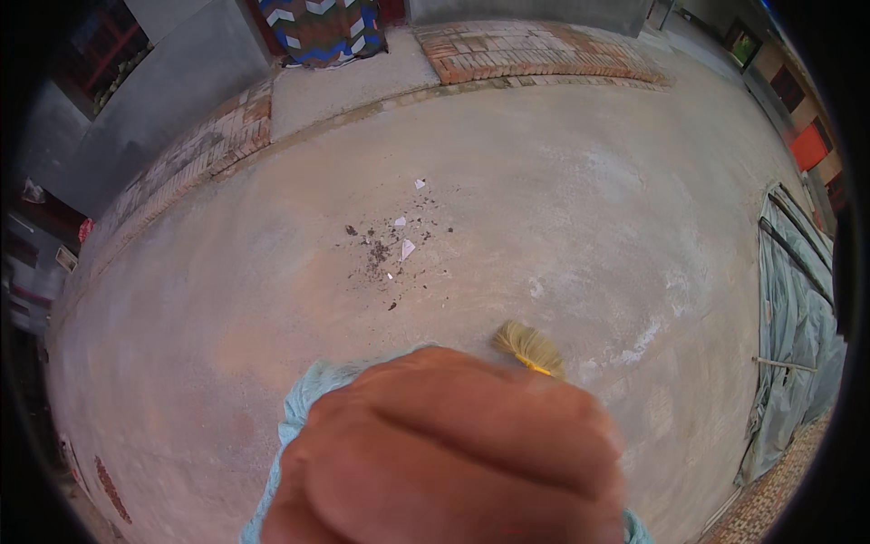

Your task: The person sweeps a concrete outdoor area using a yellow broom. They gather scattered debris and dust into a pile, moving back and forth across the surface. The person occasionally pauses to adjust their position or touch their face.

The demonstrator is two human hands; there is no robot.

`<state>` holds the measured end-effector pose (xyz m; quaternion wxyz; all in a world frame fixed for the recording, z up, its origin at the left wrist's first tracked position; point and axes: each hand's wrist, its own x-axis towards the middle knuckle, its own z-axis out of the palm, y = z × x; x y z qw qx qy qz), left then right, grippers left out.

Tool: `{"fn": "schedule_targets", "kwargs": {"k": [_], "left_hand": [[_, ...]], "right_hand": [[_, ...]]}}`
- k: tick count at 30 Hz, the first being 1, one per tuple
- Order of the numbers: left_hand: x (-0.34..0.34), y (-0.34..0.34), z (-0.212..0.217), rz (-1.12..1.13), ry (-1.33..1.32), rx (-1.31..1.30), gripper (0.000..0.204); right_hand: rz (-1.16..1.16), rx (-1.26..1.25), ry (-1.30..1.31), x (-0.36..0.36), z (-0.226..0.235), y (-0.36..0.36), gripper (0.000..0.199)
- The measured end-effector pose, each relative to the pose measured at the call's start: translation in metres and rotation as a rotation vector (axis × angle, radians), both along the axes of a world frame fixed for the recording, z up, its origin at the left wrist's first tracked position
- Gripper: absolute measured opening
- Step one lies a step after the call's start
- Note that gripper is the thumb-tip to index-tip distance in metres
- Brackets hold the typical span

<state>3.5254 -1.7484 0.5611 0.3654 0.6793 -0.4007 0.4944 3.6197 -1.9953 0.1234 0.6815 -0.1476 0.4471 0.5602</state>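
Observation:
Very close and blurred, a closed hand, apparently my right hand (453,444), fills the lower middle of the view. Its fingers are curled in, and whatever they hold is hidden. Light blue cloth (308,390) shows behind it and along its edges. Just past the knuckles, a broom (527,346) shows its straw-coloured bristles and a yellow band; the rest of it disappears behind the hand. Farther off on the concrete lie scattered dark crumbs (379,257) with several white scraps, the largest a pointed white scrap (408,250). My left hand cannot be made out.
Low brick ledges (535,56) run along the grey wall at the back. A zigzag-patterned curtain (324,32) hangs in the doorway. On the right lies a crumpled grey-green sheet (793,335) with dark bars, near a red panel (809,147). Concrete floor (227,299) surrounds the debris.

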Motion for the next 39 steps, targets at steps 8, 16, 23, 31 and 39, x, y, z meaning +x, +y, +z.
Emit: {"fn": "schedule_targets", "kwargs": {"k": [8,16,23,31,39], "left_hand": [[0.013,-0.004,-0.013,-0.125,-0.013,-0.08,0.05],[0.02,-0.022,-0.015,-0.203,-0.011,-0.058,0.049],[0.024,-0.029,-0.016,-0.251,-0.038,-0.054,0.048],[0.03,-0.053,-0.01,-0.287,-0.036,-0.028,0.047],[0.032,-0.051,-0.012,-0.288,-0.033,-0.041,0.046]], "right_hand": [[0.02,0.062,-0.026,0.007,-0.02,-0.032,0.01],[0.093,-0.003,-0.081,0.005,-0.012,-0.021,0.01],[0.143,-0.032,-0.069,0.024,-0.017,-0.017,0.01],[0.179,-0.045,-0.064,0.033,-0.004,-0.016,0.01],[0.197,-0.028,-0.043,0.032,-0.021,-0.01,0.01]]}}
